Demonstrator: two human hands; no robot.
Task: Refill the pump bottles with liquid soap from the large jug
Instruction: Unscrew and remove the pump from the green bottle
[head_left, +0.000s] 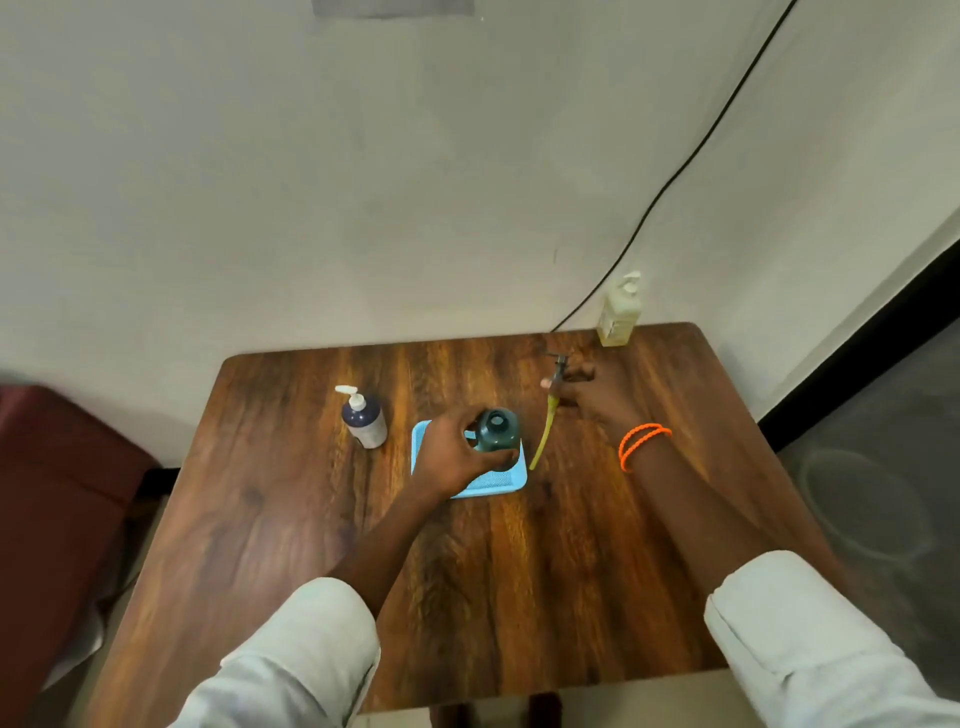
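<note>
A dark teal bottle (497, 431) with its mouth open stands on a light blue tray (506, 480) in the middle of the wooden table (467, 571). My left hand (452, 457) grips the bottle's side. My right hand (592, 397) pinches a pump head (557, 366) just right of the bottle; its yellowish dip tube (543, 439) hangs down toward the tray's right edge. A dark blue pump bottle (364, 418) with a white pump stands to the left. A pale yellow pump bottle (618, 312) stands at the far right corner. No large jug is in view.
The table stands against a pale wall (363, 182). A black cable (675, 176) runs down the wall to the table's back edge. A dark red seat (57, 493) is at the left; grey floor (883, 467) lies to the right.
</note>
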